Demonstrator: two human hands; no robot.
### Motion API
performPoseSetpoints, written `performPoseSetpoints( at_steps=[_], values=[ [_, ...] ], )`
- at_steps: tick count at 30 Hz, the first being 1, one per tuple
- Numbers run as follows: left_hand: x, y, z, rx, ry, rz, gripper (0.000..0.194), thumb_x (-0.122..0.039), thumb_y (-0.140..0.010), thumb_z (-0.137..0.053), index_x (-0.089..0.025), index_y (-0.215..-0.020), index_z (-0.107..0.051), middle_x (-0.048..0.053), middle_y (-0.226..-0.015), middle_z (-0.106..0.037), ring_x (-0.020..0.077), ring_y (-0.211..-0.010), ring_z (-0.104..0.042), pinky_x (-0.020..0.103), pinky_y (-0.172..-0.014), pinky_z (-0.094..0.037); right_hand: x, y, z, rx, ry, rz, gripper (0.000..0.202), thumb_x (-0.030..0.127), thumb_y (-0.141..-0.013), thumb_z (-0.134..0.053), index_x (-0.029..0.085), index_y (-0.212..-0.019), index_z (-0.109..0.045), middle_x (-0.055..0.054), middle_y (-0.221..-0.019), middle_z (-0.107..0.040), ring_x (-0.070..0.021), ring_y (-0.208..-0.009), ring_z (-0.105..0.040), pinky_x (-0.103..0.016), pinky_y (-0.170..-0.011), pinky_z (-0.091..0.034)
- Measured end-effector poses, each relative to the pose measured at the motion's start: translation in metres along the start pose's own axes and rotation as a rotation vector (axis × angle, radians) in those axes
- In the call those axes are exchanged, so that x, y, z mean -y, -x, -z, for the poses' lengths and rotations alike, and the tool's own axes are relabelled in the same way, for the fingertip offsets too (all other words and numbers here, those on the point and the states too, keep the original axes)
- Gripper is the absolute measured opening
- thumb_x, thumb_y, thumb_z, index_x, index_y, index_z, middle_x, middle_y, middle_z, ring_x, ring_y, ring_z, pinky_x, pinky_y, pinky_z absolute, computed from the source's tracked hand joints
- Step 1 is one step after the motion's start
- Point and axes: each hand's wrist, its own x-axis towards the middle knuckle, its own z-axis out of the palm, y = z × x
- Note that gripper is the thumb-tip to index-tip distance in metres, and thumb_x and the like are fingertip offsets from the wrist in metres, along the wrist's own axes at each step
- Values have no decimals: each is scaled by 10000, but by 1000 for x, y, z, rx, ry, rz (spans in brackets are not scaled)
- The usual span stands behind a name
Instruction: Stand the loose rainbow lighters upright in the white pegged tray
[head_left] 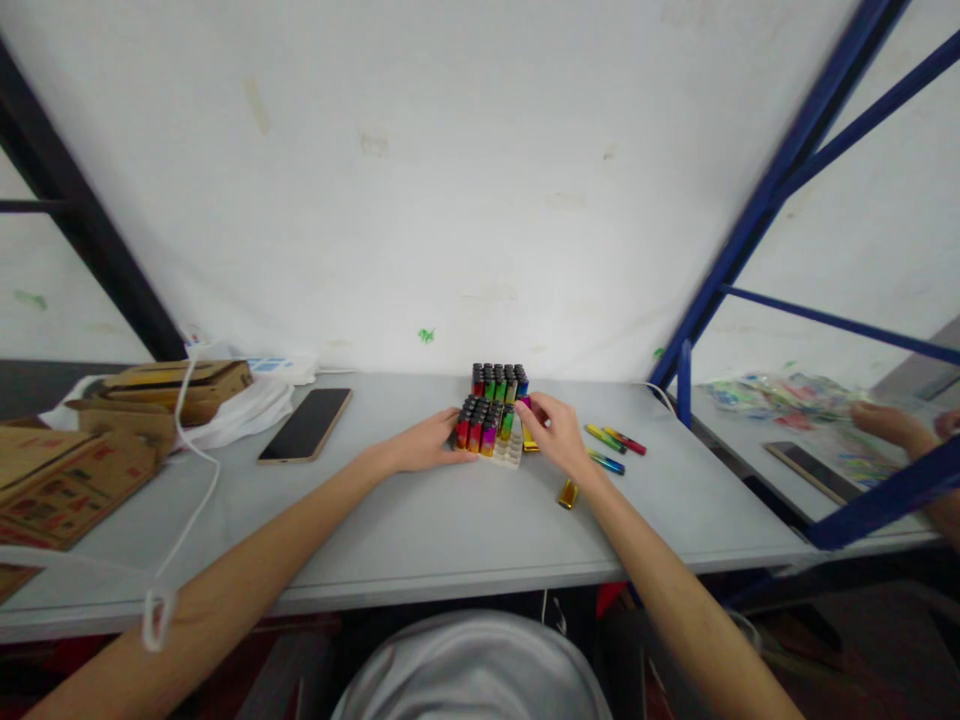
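A white tray (511, 457) packed with several upright coloured lighters (484, 425) stands at the middle of the grey table (420, 520). My left hand (426, 443) rests against the tray's left side. My right hand (555, 428) is at the tray's right edge, its fingertips pinching one lighter (523, 403) there. A gold lighter (568, 493) lies loose just in front of my right wrist. Three more loose lighters (615, 440) lie on the table to the right of that hand.
A dark phone (306, 425) lies left of the tray. Cardboard boxes (112, 420), a white bag and a white cord (187, 500) crowd the left end. A blue rack post (750, 220) stands at right. Beyond it, another person's hand (892, 425) works at a neighbouring table.
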Motion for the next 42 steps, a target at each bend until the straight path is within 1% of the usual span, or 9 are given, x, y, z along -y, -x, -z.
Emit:
performPoseSetpoints(
  at_steps=[3,5,7,11,19,25,32,39,42],
  values=[
    [1,0,-1,-1,-13,25,646,-622,-924,-683,-171,-1384,-620,157,-1418,-610,348,-1324,-569,480,-1210,-420,-2,2,-2,118,-34,-4,371,530,-1041,-518,206,-902,-633,34,-620,-539,-141,-555,-482,-277,-581,-391],
    [2,0,-1,-2,-18,31,646,-612,-927,-682,-171,-1394,-610,161,-1420,-606,351,-1322,-572,483,-1205,-428,-3,4,-3,163,-29,19,326,515,-1032,-545,207,-1055,-649,21,-687,-621,-151,-577,-534,-276,-599,-411],
    [1,0,-1,1,-24,26,636,-610,-933,-676,-177,-1395,-607,157,-1427,-602,346,-1321,-575,478,-1206,-429,-4,5,-5,195,9,37,301,494,-1026,-562,219,-1126,-632,7,-749,-672,-165,-605,-576,-282,-621,-429],
    [0,1,-1,8,-28,34,640,-614,-934,-673,-170,-1389,-606,155,-1426,-602,340,-1309,-584,467,-1204,-432,-4,5,-4,235,43,34,265,460,-1017,-584,237,-1159,-609,12,-776,-683,-172,-617,-604,-281,-622,-428],
    [-1,0,0,0,-23,34,625,-580,-931,-697,-167,-1392,-616,155,-1440,-601,348,-1320,-580,475,-1205,-431,-8,3,-3,215,25,12,272,470,-1007,-605,237,-1146,-612,31,-725,-645,-169,-596,-576,-279,-613,-415],
    [0,0,-1,-16,-17,27,625,-609,-919,-702,-178,-1367,-636,141,-1423,-619,340,-1300,-598,461,-1193,-443,-11,2,-3,222,20,31,278,474,-998,-622,241,-1150,-618,26,-739,-635,-171,-609,-589,-275,-593,-411],
    [3,2,-2,0,-15,47,645,-617,-917,-693,-187,-1392,-621,154,-1466,-591,358,-1344,-575,501,-1208,-425,-14,-1,-3,216,31,39,286,490,-1009,-597,237,-1142,-620,12,-766,-664,-172,-608,-593,-286,-611,-429],
    [-1,2,0,0,-11,57,630,-631,-914,-686,-187,-1359,-643,150,-1447,-602,357,-1331,-580,493,-1209,-423,-11,-1,-3,243,-21,45,313,503,-1007,-607,244,-1181,-596,18,-807,-672,-164,-619,-597,-284,-625,-443],
    [-1,1,0,6,-16,46,632,-627,-922,-675,-178,-1365,-639,153,-1423,-607,349,-1301,-590,486,-1199,-430,-11,-3,5,180,-22,32,308,494,-1039,-549,236,-1204,-585,16,-812,-677,-153,-601,-581,-281,-623,-438]
  ],
)
